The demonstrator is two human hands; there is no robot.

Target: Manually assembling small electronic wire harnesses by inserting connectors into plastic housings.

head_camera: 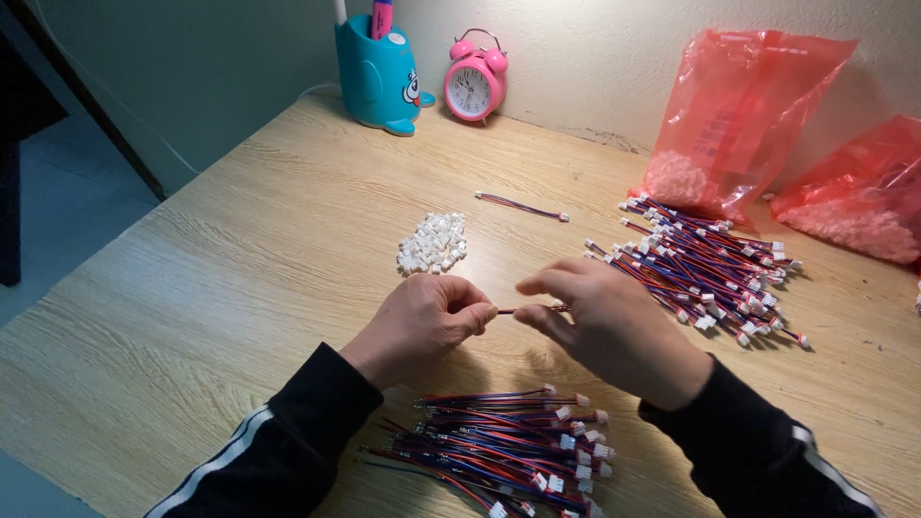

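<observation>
Item — red-and-blue wire lead [523, 310], pinched between our left hand [422, 321] and right hand [604, 321], both grips pressed shut on it. White connector housings [434, 244] lie just beyond the left grip — wired bundle [499, 451] beneath.

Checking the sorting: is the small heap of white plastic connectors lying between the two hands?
No, the small heap of white plastic connectors lies beyond the left hand and right hand.

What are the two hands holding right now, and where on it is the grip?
A short red-and-blue wire lead, stretched between the hands. The left hand pinches one end, the right hand the other. Fingers hide both ends.
</observation>
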